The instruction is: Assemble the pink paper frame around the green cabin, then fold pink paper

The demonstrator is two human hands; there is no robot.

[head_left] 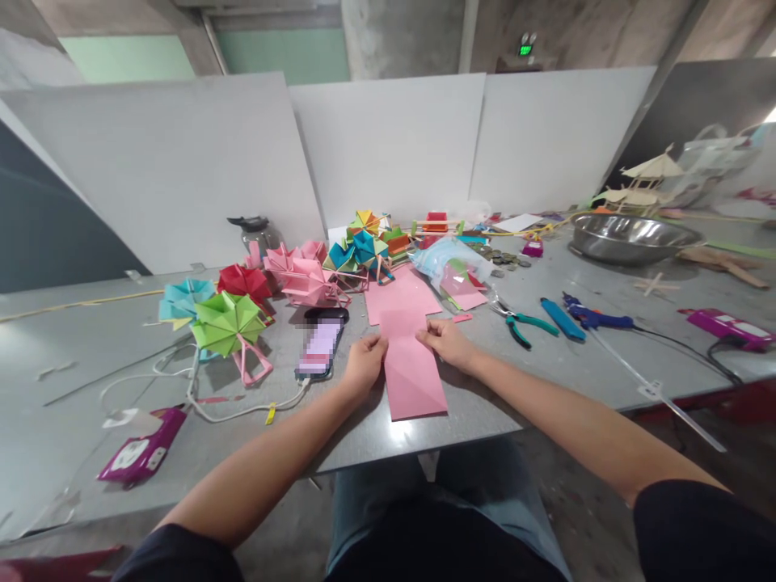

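Observation:
A creased pink sheet of paper (415,376) is held up between my two hands near the table's front edge. My left hand (365,360) pinches its left side, and my right hand (447,343) grips the right side with the thumb on top. More pink paper (388,297) lies flat on the table just behind it. A phone (320,343) with a cable plugged in rests left of my left hand. Teal-handled pliers (526,322) lie to the right, beyond my right hand.
Folded paper pieces in green (227,323), pink (303,275) and other colours crowd the left and middle. A blue glue gun (597,318), a blue cutter (563,320) and a steel bowl (634,238) are at right. Purple power strips (145,446) lie at both sides. White panels (394,149) stand behind.

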